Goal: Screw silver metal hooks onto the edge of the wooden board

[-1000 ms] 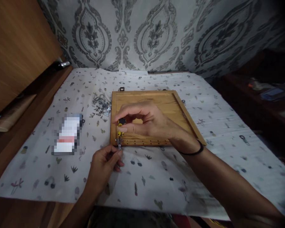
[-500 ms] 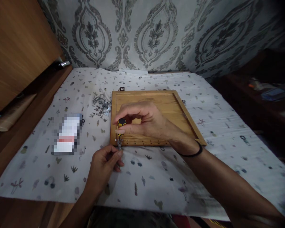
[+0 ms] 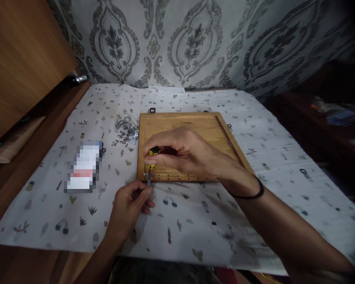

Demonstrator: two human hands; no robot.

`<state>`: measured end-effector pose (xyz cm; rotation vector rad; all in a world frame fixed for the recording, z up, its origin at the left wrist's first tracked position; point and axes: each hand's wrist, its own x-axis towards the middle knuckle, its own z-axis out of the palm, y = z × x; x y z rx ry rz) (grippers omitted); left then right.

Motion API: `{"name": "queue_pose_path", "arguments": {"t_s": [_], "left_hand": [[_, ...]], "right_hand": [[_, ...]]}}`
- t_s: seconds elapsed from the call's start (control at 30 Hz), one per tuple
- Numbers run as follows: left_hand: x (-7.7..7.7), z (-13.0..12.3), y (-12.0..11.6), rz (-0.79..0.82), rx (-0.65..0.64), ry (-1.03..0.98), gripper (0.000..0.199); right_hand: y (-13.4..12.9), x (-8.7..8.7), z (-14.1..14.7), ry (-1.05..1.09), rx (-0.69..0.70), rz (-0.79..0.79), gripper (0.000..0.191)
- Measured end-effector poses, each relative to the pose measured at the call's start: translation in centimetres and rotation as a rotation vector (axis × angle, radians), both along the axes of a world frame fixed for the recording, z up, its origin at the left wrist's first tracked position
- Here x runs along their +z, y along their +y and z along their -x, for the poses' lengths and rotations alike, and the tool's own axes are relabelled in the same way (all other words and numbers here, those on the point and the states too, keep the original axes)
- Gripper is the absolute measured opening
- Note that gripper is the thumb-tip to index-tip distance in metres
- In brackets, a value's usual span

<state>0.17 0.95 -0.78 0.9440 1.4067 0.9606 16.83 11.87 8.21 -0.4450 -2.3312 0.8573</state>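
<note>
A yellow-and-black screwdriver (image 3: 152, 163) is gripped by its handle in my right hand (image 3: 180, 152), its shaft pointing down and slightly tilted. The tip meets a small metal bracket (image 3: 148, 178), which looks like a hinge, at the near left corner of a wooden frame panel (image 3: 192, 118). My left hand (image 3: 133, 203) pinches the bracket's near end between thumb and fingertips, just off the panel's front edge. Small dark holes run along that near edge. Part of the panel is hidden behind my right hand.
Left of the panel lies a pile of metal hardware (image 3: 127, 130). A blurred phone-like object (image 3: 84, 167) rests farther left on the patterned tablecloth (image 3: 177, 256). A brown roll (image 3: 17, 142) and wooden furniture (image 3: 26, 59) flank the left side; a patterned wall covering (image 3: 192, 43) stands behind.
My right wrist has shifted slightly right, and the screwdriver handle now leans a little to the right. My left hand and the bracket stay in place.
</note>
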Motion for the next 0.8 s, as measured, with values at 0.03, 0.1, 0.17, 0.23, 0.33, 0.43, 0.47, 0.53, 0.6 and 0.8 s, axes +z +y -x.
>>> {"name": "queue_pose_path", "arguments": {"t_s": [0.03,0.1,0.17,0.23,0.33,0.43,0.47,0.53,0.6,0.8], "left_hand": [[0.0,0.0,0.0,-0.002,-0.002,0.001,0.034],[0.0,0.0,0.0,-0.005,-0.004,0.003,0.034],[-0.1,0.0,-0.1,-0.007,-0.005,0.002,0.034],[-0.1,0.0,-0.1,-0.009,-0.004,-0.002,0.033],[-0.3,0.0,-0.1,-0.009,0.008,-0.004,0.033],[-0.3,0.0,0.0,-0.010,0.007,-0.004,0.033],[-0.2,0.0,0.0,-0.009,0.002,-0.003,0.033],[-0.1,0.0,0.0,-0.009,-0.003,0.001,0.033],[0.0,0.0,0.0,-0.006,0.001,0.001,0.033],[-0.1,0.0,0.0,-0.001,0.001,-0.004,0.034]], "right_hand": [[0.1,0.3,-0.2,-0.033,0.028,-0.024,0.019],[0.3,0.8,-0.5,-0.076,0.079,-0.074,0.016],[0.4,1.2,-0.8,-0.103,0.116,-0.115,0.016],[0.5,1.6,-1.1,-0.140,0.137,-0.134,0.020],[0.3,1.8,-1.1,-0.167,0.134,-0.125,0.023],[0.0,1.3,-0.6,-0.133,0.093,-0.097,0.017],[-0.1,1.0,-0.4,-0.104,0.072,-0.100,0.015],[-0.1,0.3,0.0,-0.031,0.026,-0.137,0.015],[-0.1,-0.2,0.2,0.010,-0.010,-0.183,0.014],[-0.1,0.3,0.0,-0.090,-0.007,-0.244,0.012]]}}
